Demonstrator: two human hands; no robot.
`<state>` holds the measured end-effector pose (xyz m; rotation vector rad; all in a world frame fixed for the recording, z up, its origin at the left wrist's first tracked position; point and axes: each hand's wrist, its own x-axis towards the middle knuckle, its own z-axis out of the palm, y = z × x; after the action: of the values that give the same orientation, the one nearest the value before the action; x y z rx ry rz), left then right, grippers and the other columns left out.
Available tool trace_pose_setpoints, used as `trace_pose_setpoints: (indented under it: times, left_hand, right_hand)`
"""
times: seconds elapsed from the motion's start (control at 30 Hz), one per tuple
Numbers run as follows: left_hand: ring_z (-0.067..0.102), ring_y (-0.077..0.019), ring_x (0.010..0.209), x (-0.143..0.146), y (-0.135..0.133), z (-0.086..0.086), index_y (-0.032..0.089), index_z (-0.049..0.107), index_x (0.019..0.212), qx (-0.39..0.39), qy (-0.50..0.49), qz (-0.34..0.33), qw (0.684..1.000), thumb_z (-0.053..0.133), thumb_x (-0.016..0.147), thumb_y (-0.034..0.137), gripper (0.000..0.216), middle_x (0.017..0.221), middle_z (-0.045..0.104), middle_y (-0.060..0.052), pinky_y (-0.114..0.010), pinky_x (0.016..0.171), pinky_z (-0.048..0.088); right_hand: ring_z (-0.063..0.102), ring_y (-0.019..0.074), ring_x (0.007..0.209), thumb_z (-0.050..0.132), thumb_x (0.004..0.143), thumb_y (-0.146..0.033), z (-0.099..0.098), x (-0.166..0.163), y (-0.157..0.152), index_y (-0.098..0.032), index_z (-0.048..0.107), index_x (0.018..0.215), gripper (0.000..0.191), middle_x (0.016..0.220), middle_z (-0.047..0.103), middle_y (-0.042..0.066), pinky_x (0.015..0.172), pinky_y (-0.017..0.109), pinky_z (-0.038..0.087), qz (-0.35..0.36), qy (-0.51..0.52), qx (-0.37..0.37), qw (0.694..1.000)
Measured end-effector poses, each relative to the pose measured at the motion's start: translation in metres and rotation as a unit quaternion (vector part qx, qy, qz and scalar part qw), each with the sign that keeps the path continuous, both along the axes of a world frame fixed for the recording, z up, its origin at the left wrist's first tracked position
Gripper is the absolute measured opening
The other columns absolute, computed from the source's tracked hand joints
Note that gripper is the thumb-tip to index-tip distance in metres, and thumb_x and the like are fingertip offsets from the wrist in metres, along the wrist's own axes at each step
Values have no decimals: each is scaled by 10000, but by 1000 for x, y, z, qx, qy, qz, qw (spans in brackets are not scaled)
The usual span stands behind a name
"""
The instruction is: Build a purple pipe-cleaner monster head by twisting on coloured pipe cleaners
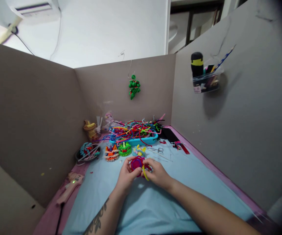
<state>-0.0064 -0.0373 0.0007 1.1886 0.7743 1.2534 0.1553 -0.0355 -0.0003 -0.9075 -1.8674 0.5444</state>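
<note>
A round magenta pipe-cleaner piece (pixel 136 164) with a purple outline is held up over the light blue cloth (pixel 180 195). My left hand (pixel 127 173) is closed on its left side, thumb on the front. From the right, my right hand (pixel 158 173) pinches a yellow pipe cleaner (pixel 145 173) against the piece's edge; part of the piece is hidden behind these fingers. Just beyond my hands sit three fuzzy animal heads: an orange one (pixel 111 153), a green one (pixel 125 149) and a light blue and yellow one (pixel 139 150).
A blue tray (pixel 141 141) heaped with coloured pipe cleaners stands at the back. Scissors (pixel 159 150) lie before it. On the left are a dark bowl (pixel 78 158) and a pink glue gun (pixel 70 189) with a lit green light. Grey panels (pixel 241 114) enclose the table.
</note>
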Motion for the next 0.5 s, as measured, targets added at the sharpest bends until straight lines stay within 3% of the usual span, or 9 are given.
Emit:
trace_pose_setpoints:
  times: [0.17, 0.37, 0.5]
  left_hand:
    - [613, -158, 778, 1, 1, -2, 168, 469, 1059, 29, 38, 5, 999, 714, 660, 221, 471, 911, 647, -59, -278, 707, 484]
    - [598, -168, 807, -1, 1, -3, 162, 480, 1067, 65, 78, -2, 995, 700, 674, 216, 453, 941, 618, -67, -281, 708, 481]
    - [589, -169, 820, 0, -1, -1, 158, 481, 1077, 76, 94, -12, 993, 688, 687, 216, 446, 980, 601, -84, -273, 699, 477]
  right_hand:
    - [489, 125, 644, 622, 676, -179, 5, 1, 2, -161, 563, 652, 66, 658, 553, -8, 629, 243, 385, 6, 60, -86, 994]
    - [400, 86, 507, 699, 624, -374, -2, 2, 11, -155, 509, 570, 295, 533, 471, -41, 501, 217, 318, 99, 185, -231, 950]
    - [346, 65, 468, 718, 579, -508, -4, 1, 13, -155, 470, 529, 435, 497, 434, -50, 472, 207, 276, 137, 221, -254, 932]
